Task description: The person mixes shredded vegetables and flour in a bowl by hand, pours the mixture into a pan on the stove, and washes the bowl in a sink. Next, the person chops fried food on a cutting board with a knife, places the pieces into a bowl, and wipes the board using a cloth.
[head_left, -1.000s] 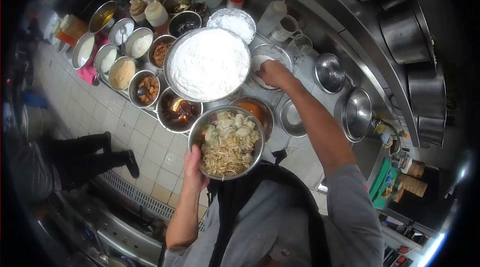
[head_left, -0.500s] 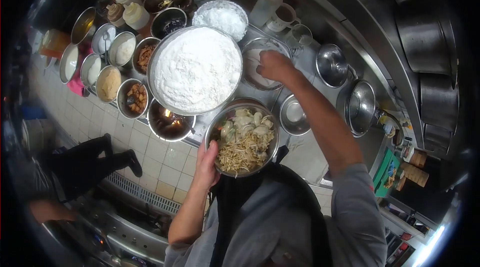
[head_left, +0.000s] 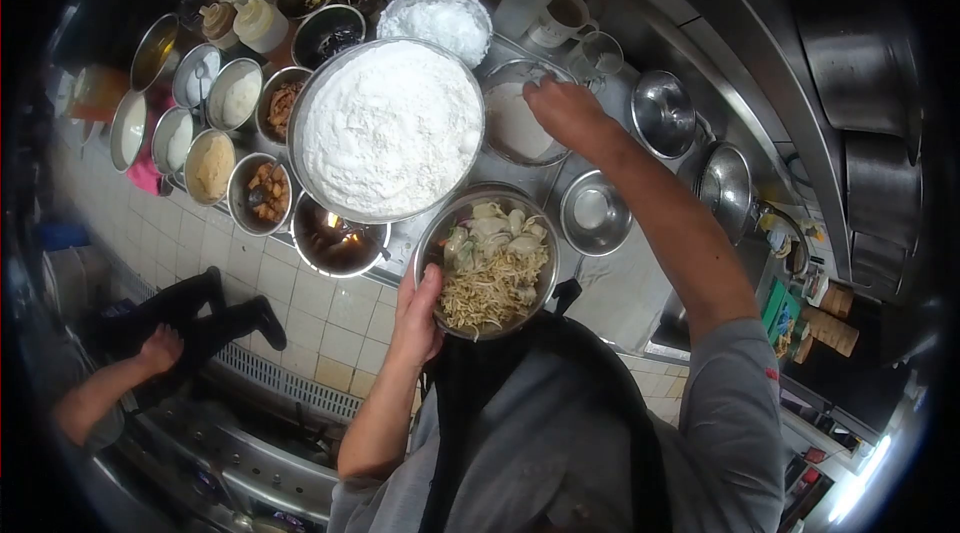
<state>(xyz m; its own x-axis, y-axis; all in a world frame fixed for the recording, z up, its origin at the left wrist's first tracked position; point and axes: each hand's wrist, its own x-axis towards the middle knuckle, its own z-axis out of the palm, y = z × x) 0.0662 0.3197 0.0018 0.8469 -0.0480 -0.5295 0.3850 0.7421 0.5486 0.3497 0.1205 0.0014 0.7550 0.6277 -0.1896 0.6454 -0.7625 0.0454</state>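
My left hand (head_left: 415,318) grips the near-left rim of a metal bowl (head_left: 550,278), thumb on the inside edge. In that bowl lie bean sprouts (head_left: 492,288) and pale, oyster-like pieces (head_left: 495,233). My right hand (head_left: 563,111) is over a metal bowl of white powder (head_left: 518,123), at its right side, with the fingers bent together; what they hold is too small to make out. Between the two hands and to the left stands a large bowl heaped with white powder (head_left: 390,128).
Small bowls of ingredients (head_left: 213,166) and squeeze bottles (head_left: 260,25) stand at the left. Empty metal bowls (head_left: 662,113) and a small bowl (head_left: 596,213) are at the right, with glass jugs (head_left: 597,55) behind. Another person's arm (head_left: 120,383) shows at lower left.
My right hand has risen toward the far right edge of the powder bowl. My left hand has shifted right with the held bowl. The other person's arm has come into view.
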